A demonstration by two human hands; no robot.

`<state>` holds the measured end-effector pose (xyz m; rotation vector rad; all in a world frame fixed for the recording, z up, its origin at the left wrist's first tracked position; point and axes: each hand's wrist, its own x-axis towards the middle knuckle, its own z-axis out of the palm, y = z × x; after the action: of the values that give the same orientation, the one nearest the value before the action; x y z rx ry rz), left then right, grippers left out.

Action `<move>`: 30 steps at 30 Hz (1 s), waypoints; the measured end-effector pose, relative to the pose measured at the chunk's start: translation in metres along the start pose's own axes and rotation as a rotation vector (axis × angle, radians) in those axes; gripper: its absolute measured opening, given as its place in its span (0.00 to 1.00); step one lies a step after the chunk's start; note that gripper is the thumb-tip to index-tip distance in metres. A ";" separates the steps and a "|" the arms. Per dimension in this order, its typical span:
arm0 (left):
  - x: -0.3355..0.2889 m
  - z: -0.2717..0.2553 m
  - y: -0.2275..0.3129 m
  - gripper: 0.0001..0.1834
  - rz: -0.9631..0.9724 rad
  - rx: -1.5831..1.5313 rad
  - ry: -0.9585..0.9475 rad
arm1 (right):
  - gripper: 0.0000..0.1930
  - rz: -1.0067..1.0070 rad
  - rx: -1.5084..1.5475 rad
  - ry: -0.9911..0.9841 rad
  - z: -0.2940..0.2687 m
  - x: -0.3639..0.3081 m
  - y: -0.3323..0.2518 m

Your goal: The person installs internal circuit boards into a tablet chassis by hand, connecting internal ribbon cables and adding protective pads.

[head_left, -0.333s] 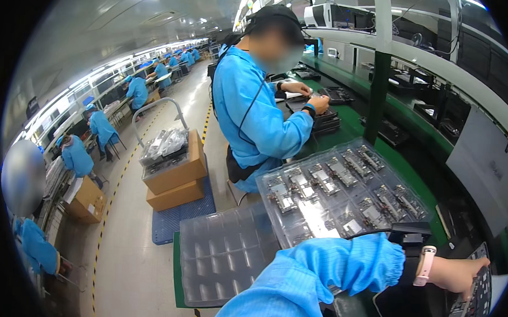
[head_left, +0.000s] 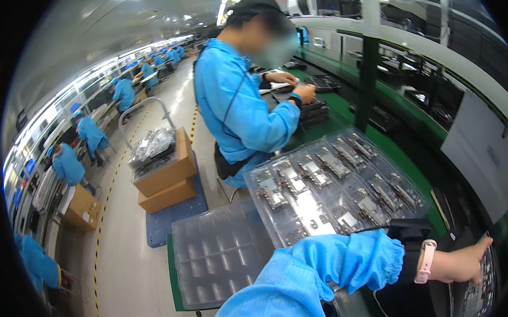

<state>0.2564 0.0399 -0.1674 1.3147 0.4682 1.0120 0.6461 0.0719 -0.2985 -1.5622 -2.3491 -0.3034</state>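
My left hand (head_left: 466,263), with a pink strap on its wrist, is at the far right, closed on the upper edge of a dark flat panel (head_left: 474,298) covered with small silver and white parts. The panel looks like an opened electronics chassis, and the picture's rim cuts it off. Left of this hand lies a clear plastic tray (head_left: 279,227) with several small circuit boards (head_left: 316,172) in its compartments. My blue sleeve (head_left: 317,263) covers the tray's near edge. My right hand is out of sight.
An unfilled clear tray (head_left: 215,259) lies left of the full one. Beyond it, a co-worker (head_left: 239,101) in blue handles parts at the green bench. A trolley with cardboard boxes (head_left: 168,177) stands in the aisle. A green post (head_left: 366,87) rises behind the tray.
The whole view has shifted a little, so the co-worker, trolley and trays appear farther left. My left hand stays on the panel, which now appears more upright.
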 end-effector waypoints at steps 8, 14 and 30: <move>-0.030 -0.017 0.022 0.37 -0.044 -0.102 0.027 | 0.09 0.384 -0.198 -0.393 0.038 -0.223 -0.057; -0.025 -0.006 0.039 0.37 -0.027 -0.134 0.049 | 0.10 0.936 -0.195 -0.743 0.027 -0.426 -0.138; -0.033 0.012 0.052 0.35 0.129 -0.061 0.218 | 0.09 1.237 0.880 0.255 -0.175 -0.272 -0.132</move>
<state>0.2313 0.0029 -0.1242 1.1975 0.5176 1.2757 0.6456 -0.2717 -0.2352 -1.8942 -0.7521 0.6627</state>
